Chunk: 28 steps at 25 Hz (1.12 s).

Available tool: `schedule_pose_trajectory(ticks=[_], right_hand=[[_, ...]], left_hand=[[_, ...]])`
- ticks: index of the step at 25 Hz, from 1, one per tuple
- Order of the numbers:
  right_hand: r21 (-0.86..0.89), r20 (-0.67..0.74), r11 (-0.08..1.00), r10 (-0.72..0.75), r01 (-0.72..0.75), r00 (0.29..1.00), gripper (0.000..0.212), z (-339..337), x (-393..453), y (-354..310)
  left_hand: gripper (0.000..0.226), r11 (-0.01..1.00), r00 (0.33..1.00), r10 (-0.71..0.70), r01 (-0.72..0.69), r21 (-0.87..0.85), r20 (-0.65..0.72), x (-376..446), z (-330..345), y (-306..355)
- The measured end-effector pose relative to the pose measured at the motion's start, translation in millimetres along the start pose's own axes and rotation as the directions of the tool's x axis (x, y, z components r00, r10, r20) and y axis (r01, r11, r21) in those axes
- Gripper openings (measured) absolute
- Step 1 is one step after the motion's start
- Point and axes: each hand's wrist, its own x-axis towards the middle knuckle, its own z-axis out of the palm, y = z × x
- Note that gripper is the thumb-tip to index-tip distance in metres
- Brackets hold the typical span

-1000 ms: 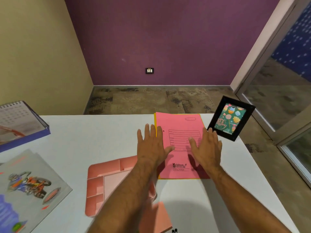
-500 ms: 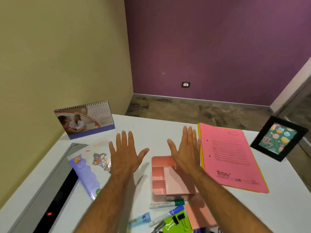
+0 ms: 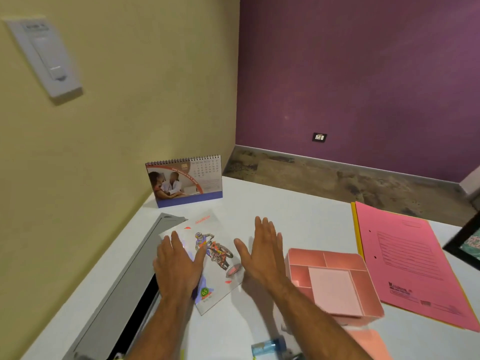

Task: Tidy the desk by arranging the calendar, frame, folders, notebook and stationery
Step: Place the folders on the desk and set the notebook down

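A notebook (image 3: 218, 258) with a motorbike rider on its cover lies on the white desk (image 3: 298, 214). My left hand (image 3: 179, 266) lies flat over the notebook's left part, fingers straight. Just right of the notebook, my right hand (image 3: 262, 253) hovers with straight fingers and holds nothing. A desk calendar (image 3: 184, 180) stands upright at the far left corner. The pink folder (image 3: 405, 261) lies on a yellow one at the right. Only a corner of the black picture frame (image 3: 465, 245) shows at the right edge. A pink organiser tray (image 3: 335, 279) sits between my right hand and the folders.
A grey cable channel (image 3: 122, 284) runs along the desk's left edge by the yellow wall. A small blue bottle (image 3: 270, 346) and a pink lid (image 3: 368, 341) lie near the front edge. Beyond the desk's far edge is the floor.
Both hands have moved left, from the pink folder past the tray to the notebook. The view has turned left, so the frame has slid to the right edge.
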Motion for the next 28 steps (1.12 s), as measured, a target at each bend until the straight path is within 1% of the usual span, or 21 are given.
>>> schedule_pose_trajectory(ticks=[2,4,5,7,9,11,12,14,16,17,20,24,26,28], right_hand=[[0.107,0.100,0.994,0.025,-0.035,0.995,0.081,15.5,10.5,-2.7],[0.195,0.201,0.974,0.077,-0.117,0.977,0.079,29.7,20.8,-2.3],[0.214,0.247,0.964,0.105,-0.160,0.963,0.079,36.5,25.8,-2.8],[0.214,0.307,0.951,0.152,-0.224,0.939,0.080,46.2,32.0,-5.0],[0.183,0.332,0.948,0.188,-0.259,0.924,0.078,54.2,36.3,-7.1],[0.135,0.342,0.951,0.219,-0.278,0.914,0.074,59.7,39.6,-8.6],[0.137,0.345,0.947,0.230,-0.291,0.910,0.072,61.4,41.2,-8.1],[0.186,0.355,0.925,0.251,-0.331,0.901,0.069,63.3,44.3,-6.8],[0.256,0.355,0.890,0.277,-0.378,0.893,0.071,63.1,45.0,-4.0],[0.291,0.350,0.870,0.291,-0.399,0.890,0.072,61.4,44.3,-3.1],[0.392,0.359,0.812,0.298,-0.433,0.885,0.072,52.0,38.1,-3.2],[0.474,0.366,0.769,0.271,-0.429,0.890,0.073,33.9,29.1,-8.6],[0.496,0.374,0.757,0.256,-0.426,0.891,0.074,25.4,25.1,-9.3],[0.499,0.371,0.753,0.263,-0.430,0.891,0.072,18.1,22.1,-6.1]], left_hand=[[0.082,0.973,0.991,-0.137,0.133,-0.187,-0.009,0.9,9.9,-13.1],[0.079,0.897,0.958,-0.285,0.274,-0.346,0.018,-2.3,15.1,-14.8],[0.080,0.857,0.938,-0.346,0.326,-0.399,0.023,-3.4,16.1,-12.4],[0.082,0.799,0.907,-0.422,0.379,-0.468,0.015,-5.5,17.4,-5.0],[0.076,0.734,0.882,-0.470,0.410,-0.541,0.031,-3.3,23.9,-1.0],[0.064,0.671,0.875,-0.479,0.414,-0.615,0.066,-0.4,33.4,-3.0],[0.058,0.628,0.872,-0.481,0.417,-0.657,0.093,0.3,35.3,-3.6],[0.050,0.548,0.853,-0.497,0.452,-0.704,0.160,2.4,38.7,-5.1],[0.043,0.488,0.835,-0.506,0.483,-0.727,0.215,2.5,37.7,-3.6],[0.038,0.475,0.835,-0.502,0.483,-0.736,0.224,2.3,37.7,-3.3],[0.024,0.499,0.860,-0.464,0.450,-0.741,0.210,0.7,34.6,-1.2],[0.025,0.472,0.894,-0.387,0.402,-0.785,0.226,-3.4,20.6,4.9],[0.029,0.433,0.903,-0.351,0.393,-0.811,0.250,-5.9,12.2,7.3],[0.034,0.417,0.908,-0.321,0.390,-0.821,0.269,-8.5,5.5,6.8]])
